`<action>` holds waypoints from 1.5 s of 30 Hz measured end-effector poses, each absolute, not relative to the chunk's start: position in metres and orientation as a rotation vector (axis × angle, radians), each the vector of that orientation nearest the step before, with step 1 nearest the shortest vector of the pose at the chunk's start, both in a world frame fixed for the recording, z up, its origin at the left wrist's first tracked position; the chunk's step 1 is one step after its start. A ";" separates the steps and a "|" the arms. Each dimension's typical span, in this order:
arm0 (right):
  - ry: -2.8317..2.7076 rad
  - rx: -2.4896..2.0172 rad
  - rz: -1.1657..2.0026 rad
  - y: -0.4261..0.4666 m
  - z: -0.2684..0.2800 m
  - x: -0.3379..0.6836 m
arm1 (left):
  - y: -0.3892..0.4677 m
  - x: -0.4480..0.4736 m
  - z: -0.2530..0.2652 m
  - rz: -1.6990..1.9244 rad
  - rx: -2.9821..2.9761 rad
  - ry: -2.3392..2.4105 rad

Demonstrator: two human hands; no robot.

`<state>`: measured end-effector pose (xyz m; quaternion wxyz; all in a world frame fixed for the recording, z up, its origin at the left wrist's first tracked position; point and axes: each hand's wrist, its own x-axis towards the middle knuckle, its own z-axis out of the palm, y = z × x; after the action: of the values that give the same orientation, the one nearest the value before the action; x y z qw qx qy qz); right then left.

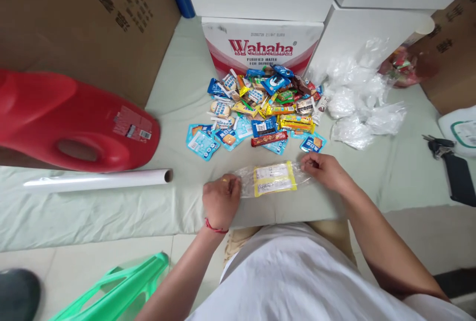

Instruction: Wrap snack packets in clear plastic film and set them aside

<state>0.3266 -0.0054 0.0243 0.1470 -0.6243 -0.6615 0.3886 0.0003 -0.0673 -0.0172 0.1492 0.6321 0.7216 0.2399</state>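
Observation:
A clear plastic bag (247, 182) stretches between my two hands near the table's front edge. Inside or under the clear plastic lies a yellow-edged snack packet (275, 178) with a printed white label; I cannot tell which. My left hand (222, 201), with a red string on the wrist, is closed on the bag's left end. At the other end my right hand (325, 171) pinches the plastic between thumb and fingers. Just beyond the hands spreads a pile of wrapped snacks (266, 107) in blue, yellow, red and white wrappers.
Behind the snacks stands a Wahaha water carton (262, 45). Crumpled clear bags (357, 102) lie to its right, keys (439, 146) and a black case (459, 177) farther right. A red jug (78, 122) and white roll (98, 180) occupy the left. A green stool (122, 286) stands below.

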 end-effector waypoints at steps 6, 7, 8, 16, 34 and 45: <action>-2.030 -2.055 0.312 -0.017 0.049 0.327 | -0.067 0.005 -0.016 0.719 1.991 2.231; -2.057 -1.972 0.298 -0.023 0.054 0.318 | -0.067 0.005 -0.016 0.748 2.024 2.208; -2.130 -1.839 0.337 -0.030 0.058 0.307 | -0.067 0.005 -0.017 0.789 2.056 2.178; -2.815 -1.211 0.441 -0.060 0.036 0.236 | -0.066 -0.002 0.005 0.930 1.566 1.996; -1.961 -1.881 0.615 -0.035 0.033 0.320 | -0.089 0.104 -0.003 0.532 2.461 1.665; -1.568 -1.752 1.192 -0.051 0.031 0.318 | -0.085 0.104 -0.009 0.590 2.553 1.655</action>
<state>0.3183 -0.0509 0.0309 0.2499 -0.6435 -0.5760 0.4377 0.1039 -0.0849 -0.0094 0.0210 0.8235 0.5340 0.1904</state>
